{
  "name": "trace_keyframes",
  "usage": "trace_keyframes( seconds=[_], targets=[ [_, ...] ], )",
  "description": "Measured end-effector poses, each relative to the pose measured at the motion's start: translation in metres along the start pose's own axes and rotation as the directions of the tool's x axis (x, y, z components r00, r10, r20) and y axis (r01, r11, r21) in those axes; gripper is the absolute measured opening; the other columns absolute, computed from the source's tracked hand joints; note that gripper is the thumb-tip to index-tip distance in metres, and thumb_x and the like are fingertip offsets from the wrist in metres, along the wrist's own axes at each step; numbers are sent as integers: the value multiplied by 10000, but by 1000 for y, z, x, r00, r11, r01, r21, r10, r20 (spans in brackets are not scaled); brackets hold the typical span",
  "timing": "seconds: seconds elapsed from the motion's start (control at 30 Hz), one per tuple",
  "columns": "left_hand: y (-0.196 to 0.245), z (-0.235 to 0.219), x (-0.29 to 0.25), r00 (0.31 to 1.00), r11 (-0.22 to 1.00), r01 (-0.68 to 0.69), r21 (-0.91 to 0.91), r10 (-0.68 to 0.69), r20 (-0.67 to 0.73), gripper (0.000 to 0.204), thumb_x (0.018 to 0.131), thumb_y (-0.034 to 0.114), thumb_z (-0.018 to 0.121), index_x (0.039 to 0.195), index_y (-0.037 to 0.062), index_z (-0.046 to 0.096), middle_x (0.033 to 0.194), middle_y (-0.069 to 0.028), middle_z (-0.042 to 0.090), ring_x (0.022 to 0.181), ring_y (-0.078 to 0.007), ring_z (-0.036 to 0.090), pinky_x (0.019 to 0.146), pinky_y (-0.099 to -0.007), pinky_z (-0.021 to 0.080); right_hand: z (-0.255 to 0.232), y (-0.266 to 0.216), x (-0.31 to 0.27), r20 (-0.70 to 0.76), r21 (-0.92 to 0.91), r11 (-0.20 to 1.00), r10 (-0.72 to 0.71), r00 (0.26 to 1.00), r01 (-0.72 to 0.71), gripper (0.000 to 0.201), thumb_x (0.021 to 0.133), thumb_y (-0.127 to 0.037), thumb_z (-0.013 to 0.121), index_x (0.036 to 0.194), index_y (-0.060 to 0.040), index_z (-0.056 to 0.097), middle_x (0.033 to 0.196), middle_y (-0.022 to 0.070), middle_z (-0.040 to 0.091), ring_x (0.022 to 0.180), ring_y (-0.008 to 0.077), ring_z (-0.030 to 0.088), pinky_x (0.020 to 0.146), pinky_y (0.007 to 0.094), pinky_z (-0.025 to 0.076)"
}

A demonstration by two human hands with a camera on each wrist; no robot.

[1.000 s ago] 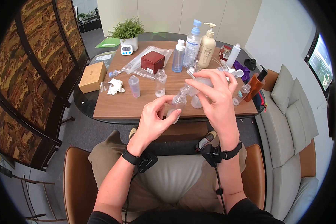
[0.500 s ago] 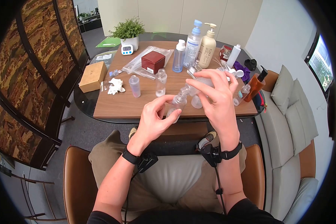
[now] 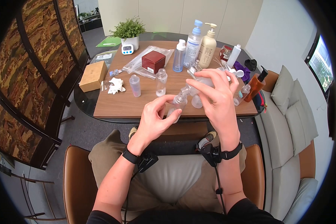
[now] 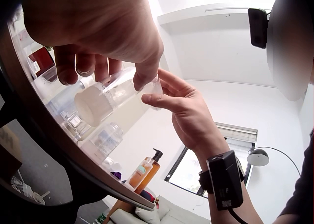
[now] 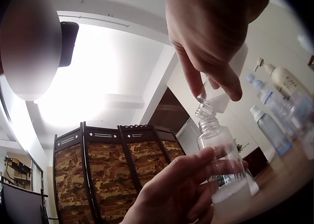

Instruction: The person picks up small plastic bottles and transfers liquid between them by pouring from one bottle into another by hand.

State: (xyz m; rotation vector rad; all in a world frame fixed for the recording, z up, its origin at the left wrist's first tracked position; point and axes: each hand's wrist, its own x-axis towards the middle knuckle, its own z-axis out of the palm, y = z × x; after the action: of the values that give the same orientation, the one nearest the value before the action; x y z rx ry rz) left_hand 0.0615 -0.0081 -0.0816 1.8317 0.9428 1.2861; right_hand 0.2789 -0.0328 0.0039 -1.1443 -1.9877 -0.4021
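Near the table's front edge my left hand grips a clear bottle with a threaded open neck; whitish contents lie at its bottom in the right wrist view. My right hand holds a second translucent bottle tilted, its threaded neck meeting the mouth of the first. In the left wrist view the fingers of my left hand curl round the lower bottle. Just behind stands an uncapped clear bottle, with a small clear container to its left.
Pump bottles and a blue bottle stand at the back. Also on the table are a dark red box, crumpled tissue, a cardboard box, a potted plant and, at right, an amber pump bottle.
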Motion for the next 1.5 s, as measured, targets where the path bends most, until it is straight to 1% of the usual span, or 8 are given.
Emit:
trace_keyframes(
  seconds=[0.27, 0.67, 0.73, 0.97, 1.07, 1.17, 1.37, 1.5],
  targets=[
    [-1, -1, 0, 1000, 1000, -8, -11, 8, -7, 374, 983, 214, 879, 1299, 45, 771, 680, 104, 373, 619, -16, 295, 574, -282, 210, 3, 0, 1, -44, 20, 999, -24, 999, 25, 403, 880, 37, 777, 1222, -160, 859, 1240, 28, 737, 1268, 238, 666, 1263, 572, 278],
    [2, -14, 5, 995, 992, 28, -123, -39, -92, 359, 988, 123, 890, 1300, 22, 745, 765, 141, 472, 659, 16, 320, 588, -234, 222, 8, 19, -6, 6, 293, 903, 328, 945, -315, 505, 917, -165, 908, 1391, -60, 768, 1163, 72, 807, 1186, 203, 685, 1170, 409, 426],
    [0, -12, 5, 993, 995, 33, -90, -43, -114, 352, 985, 131, 895, 1285, 22, 746, 753, 137, 477, 652, 14, 323, 581, -238, 227, 15, 29, -7, 85, 644, 647, 471, 878, -409, 463, 961, -151, 886, 1375, 4, 752, 1155, 91, 830, 1101, 145, 712, 1009, 347, 544],
    [-2, 5, 9, 989, 992, 102, 75, -92, -120, 371, 990, 173, 896, 1289, 12, 746, 717, 103, 454, 635, 7, 355, 560, -249, 256, -1, 65, -12, 7, 663, 575, 636, 771, -480, 461, 990, -149, 865, 1371, 60, 712, 1149, 115, 838, 1058, 116, 716, 924, 306, 581],
    [-9, 18, 21, 994, 979, 92, 184, -79, -80, 414, 989, 203, 888, 1312, -5, 737, 763, 39, 618, 611, -22, 387, 553, -267, 319, 6, 94, -25, 27, 709, 516, 660, 750, -480, 476, 987, -155, 865, 1379, 63, 709, 1158, 119, 839, 1067, 122, 728, 917, 313, 591],
    [-5, 32, 38, 988, 945, 140, 297, -111, -111, 443, 1001, 301, 827, 1312, 4, 719, 1258, -190, 827, 811, -343, 776, 822, -474, 596, 8, 105, -34, 55, 700, 491, 687, 724, -519, 482, 972, -158, 869, 1375, 57, 715, 1154, 130, 842, 1060, 149, 760, 917, 331, 604],
    [-21, 52, 68, 981, 923, 136, 361, -76, -176, 424, 1026, 292, 809, 1324, 3, 718, 1250, -225, 817, 1221, -452, 756, 1014, -515, 588, 7, 110, -44, 72, 616, 513, 719, 691, -598, 464, 933, -119, 879, 1341, 41, 727, 1116, 165, 840, 1024, 200, 798, 899, 364, 631],
    [-25, 62, 84, 981, 903, 108, 416, -30, -190, 412, 1038, 281, 799, 1324, -4, 717, 1248, -241, 814, 1187, -450, 766, 1010, -515, 589, 3, 102, -44, 65, 580, 543, 712, 699, -607, 442, 933, -106, 871, 1318, 45, 715, 1123, 180, 827, 1035, 225, 801, 886, 386, 645]
  ],
)
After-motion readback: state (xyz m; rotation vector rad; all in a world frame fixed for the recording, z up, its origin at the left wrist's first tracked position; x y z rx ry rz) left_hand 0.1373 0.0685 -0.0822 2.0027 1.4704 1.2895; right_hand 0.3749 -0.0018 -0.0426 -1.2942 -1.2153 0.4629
